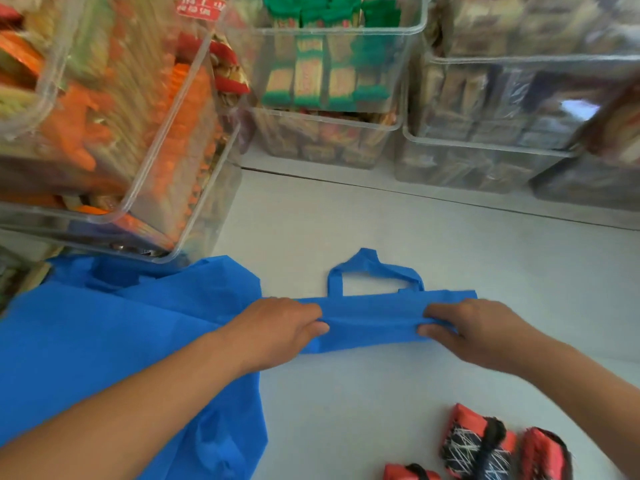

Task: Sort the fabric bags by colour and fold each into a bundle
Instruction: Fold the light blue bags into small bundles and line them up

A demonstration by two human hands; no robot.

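Note:
A blue fabric bag [375, 320] lies on the white surface, folded into a long narrow strip with its handle loop [374, 271] sticking out at the far side. My left hand [277, 327] pinches the strip's left end, fingers curled over the fold. My right hand [474, 327] pinches the right end the same way. A pile of unfolded blue bags [104, 341] spreads under my left forearm. Red and black folded bundles [478, 441] lie at the lower right.
Clear plastic bins full of packaged snacks stand around the work area: a tilted stack at the left [104, 133], one with green packs at the back centre [329, 81], darker ones at the back right [502, 116]. White surface [381, 220] lies between them.

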